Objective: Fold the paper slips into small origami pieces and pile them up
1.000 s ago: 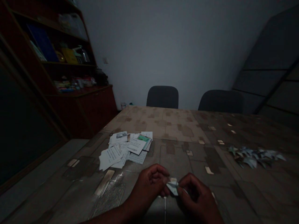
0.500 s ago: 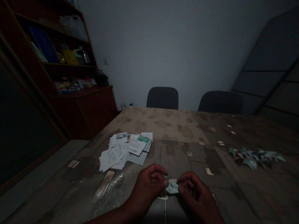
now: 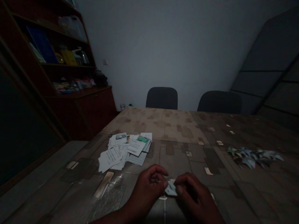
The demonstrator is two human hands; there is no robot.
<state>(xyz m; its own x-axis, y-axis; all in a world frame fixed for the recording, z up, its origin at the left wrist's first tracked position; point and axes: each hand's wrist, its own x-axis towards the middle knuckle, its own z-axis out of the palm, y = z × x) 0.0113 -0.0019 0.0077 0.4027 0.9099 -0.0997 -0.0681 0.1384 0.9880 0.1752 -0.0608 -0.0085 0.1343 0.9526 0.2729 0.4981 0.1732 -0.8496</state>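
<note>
Two bare hands face each other low over the near part of a brown patterned surface (image 3: pixel 196 126), a small gap between them bridged by a small, pale, folded piece of paper (image 3: pixel 171 189). Our left hand (image 3: pixel 150 185) pinches its left edge between thumb and fingers; our right hand (image 3: pixel 195 191) grips the other end, fingers curled. Holding it from both sides probably lets us steady so light a piece while working its creases; whether it touches the surface, we cannot tell.

Ahead and to the left lies a loose, overlapping pile of flat white printed cards (image 3: pixel 111 158), seemingly placed within easy reach of our left hand. Well off to the right sits a cluster of pale, pointed folded papers (image 3: pixel 249 160), which we judge is set there to keep folded pieces apart from flat ones.

Lines of dark print run across the cards, one bearing a green picture (image 3: pixel 143 139), but we can read no word or brand.
</note>
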